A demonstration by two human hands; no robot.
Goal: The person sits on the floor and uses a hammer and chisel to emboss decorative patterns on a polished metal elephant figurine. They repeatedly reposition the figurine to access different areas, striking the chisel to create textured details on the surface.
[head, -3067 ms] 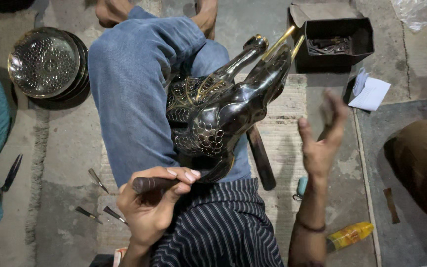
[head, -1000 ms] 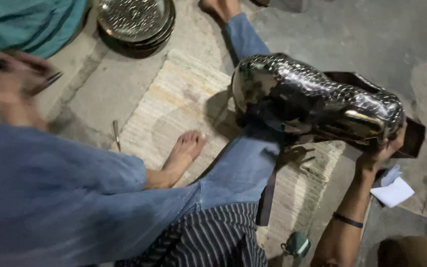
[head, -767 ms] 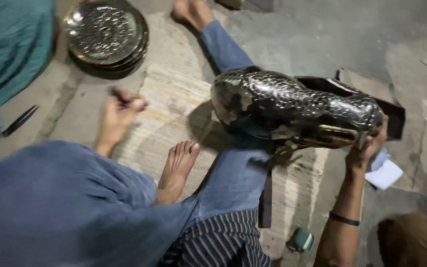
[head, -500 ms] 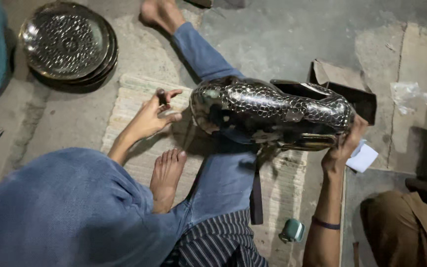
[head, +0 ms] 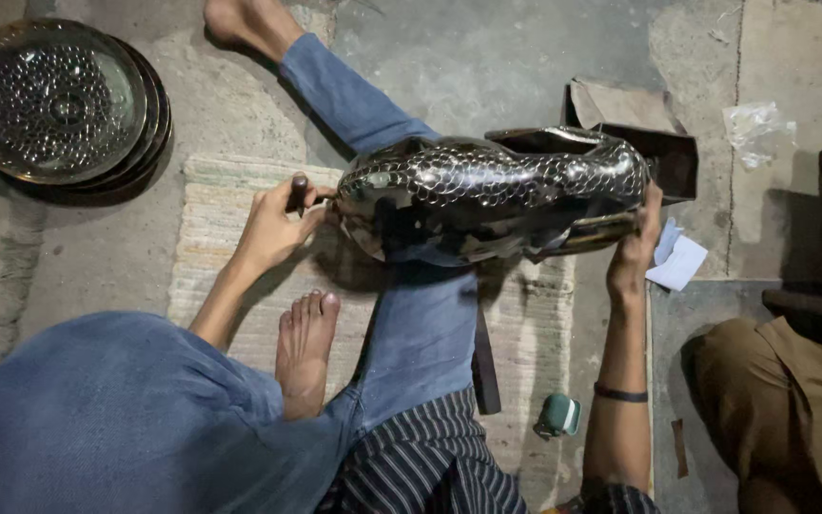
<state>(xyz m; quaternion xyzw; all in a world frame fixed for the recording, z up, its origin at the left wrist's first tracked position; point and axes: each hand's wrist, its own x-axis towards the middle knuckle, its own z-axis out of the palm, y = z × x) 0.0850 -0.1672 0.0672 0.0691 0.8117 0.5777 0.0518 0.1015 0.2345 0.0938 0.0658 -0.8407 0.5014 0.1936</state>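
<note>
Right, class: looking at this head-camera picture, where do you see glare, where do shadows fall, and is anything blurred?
Head view: bright glare spots on the scaled metal figure and on the stacked embossed plates; a dark shadow lies under the figure on the woven mat; the left hand and right hand look sharp; the near blue-clad knee is slightly soft.

L hand (head: pixel 273 228) fisted, R hand (head: pixel 632 252) clasped
</note>
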